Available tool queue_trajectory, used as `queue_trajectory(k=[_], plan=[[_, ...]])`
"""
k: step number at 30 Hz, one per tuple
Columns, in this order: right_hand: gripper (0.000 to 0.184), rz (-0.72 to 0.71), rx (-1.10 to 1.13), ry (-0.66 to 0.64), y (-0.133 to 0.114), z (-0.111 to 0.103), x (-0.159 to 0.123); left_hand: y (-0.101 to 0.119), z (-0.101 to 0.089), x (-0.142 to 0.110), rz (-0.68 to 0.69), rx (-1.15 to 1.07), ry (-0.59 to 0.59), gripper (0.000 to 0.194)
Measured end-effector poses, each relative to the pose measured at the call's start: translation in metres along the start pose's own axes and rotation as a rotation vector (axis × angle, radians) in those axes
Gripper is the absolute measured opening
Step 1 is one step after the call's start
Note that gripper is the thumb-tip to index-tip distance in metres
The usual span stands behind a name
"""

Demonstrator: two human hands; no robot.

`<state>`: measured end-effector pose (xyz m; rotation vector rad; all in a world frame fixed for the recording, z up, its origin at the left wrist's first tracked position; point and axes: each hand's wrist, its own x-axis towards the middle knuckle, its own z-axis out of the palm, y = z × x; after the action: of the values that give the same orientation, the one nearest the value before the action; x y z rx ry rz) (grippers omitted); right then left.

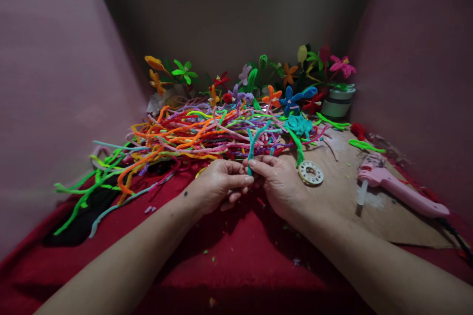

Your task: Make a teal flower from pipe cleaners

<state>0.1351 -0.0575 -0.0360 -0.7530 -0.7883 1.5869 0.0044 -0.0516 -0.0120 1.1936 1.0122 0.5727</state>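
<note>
Both of my hands meet over the front of the pile, closed on one teal pipe cleaner [252, 150]. It is bent, and two ends spread upward in a V above my fingers. My left hand [223, 182] pinches its lower part between thumb and fingers. Close beside it, my right hand [275, 177] grips the same piece with the thumb pressed on it. The lowest bit of the pipe cleaner is hidden by my fingers. Right behind my hands lies a large heap of loose, many-coloured pipe cleaners [185, 133].
A pink glue gun [406, 189] lies on a brown cardboard sheet [340, 206] at right. Near my right wrist is a round pale dial-like disc [311, 173]. A teal fuzzy flower [298, 126], several other flowers and a pale pot [338, 101] stand behind. Red cloth [221, 275] covers the table.
</note>
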Motion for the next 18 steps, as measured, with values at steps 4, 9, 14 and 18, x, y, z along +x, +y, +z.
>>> queue_trajectory(k=[4, 9, 14, 18], plan=[[0.016, -0.021, 0.031, 0.045, -0.0047, 0.0019, -0.0011, 0.0003, 0.0003, -0.001, 0.054, 0.032, -0.021, 0.016], [0.016, -0.086, 0.038, 0.082, -0.0071, -0.0003, 0.0011, -0.0025, 0.0, 0.0019, 0.149, -0.004, -0.056, 0.011], [0.013, -0.131, 0.01, 0.067, -0.0046, -0.0038, 0.004, -0.0051, -0.0002, 0.0055, 0.117, -0.094, -0.051, 0.002], [0.013, -0.147, -0.022, 0.059, -0.0012, -0.0036, 0.0022, -0.0044, -0.0025, 0.0055, 0.047, -0.157, -0.116, 0.003]])
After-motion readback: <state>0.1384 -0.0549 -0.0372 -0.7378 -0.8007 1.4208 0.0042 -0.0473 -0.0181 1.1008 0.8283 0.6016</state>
